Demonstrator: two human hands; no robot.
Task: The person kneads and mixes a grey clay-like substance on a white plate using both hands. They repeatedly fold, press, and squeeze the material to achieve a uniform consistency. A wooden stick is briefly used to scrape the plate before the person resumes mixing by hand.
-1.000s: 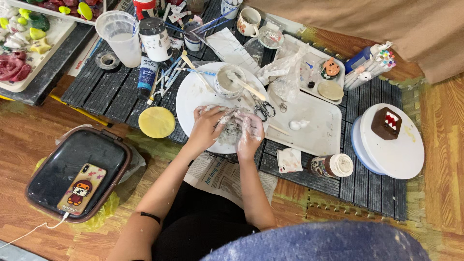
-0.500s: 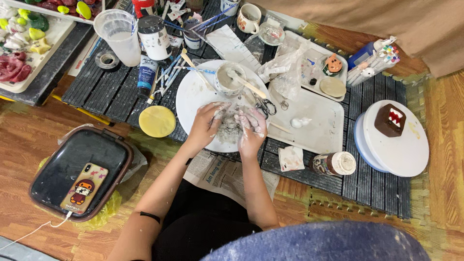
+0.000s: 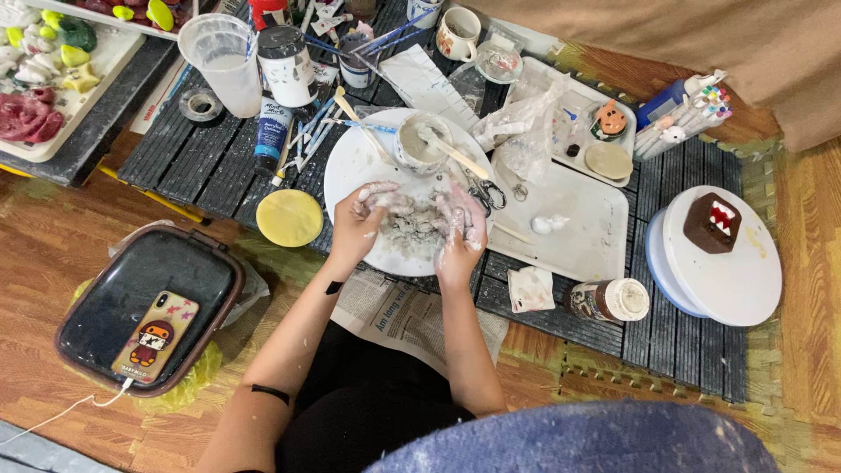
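both hands are in the kneading step: left hand (image 3: 361, 213) and right hand (image 3: 459, 224), smeared grey, press into the wet clay lump (image 3: 412, 229) on the white plate (image 3: 350, 166), near the small paste cup (image 3: 420, 144). fingers curl around the lump, gripping it. next likely calls for folding it evenly, keeping it on the plate.

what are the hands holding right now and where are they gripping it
Both the left hand and right hand press a lump of grey clay from its two sides, on the white plate.
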